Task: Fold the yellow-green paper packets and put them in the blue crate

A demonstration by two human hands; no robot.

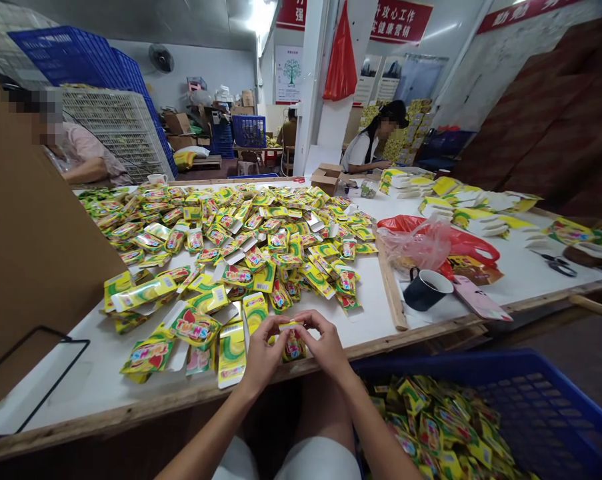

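Head view: the left hand (261,350) and right hand (327,343) pinch the top end of a small yellow carton (295,348) between thumbs and fingers, just at the near edge of the white table (75,377). That carton looks partway through handling; whether its end is closed, I cannot tell. Around and beyond the hands spreads a broad heap of similar cartons (261,230), several with white flaps sticking out, so much seems left. Below right, a blue crate (533,365) holds many small packs (441,427), perhaps done, though their ends are too small to judge. Farther right stands a dark mug (421,297)
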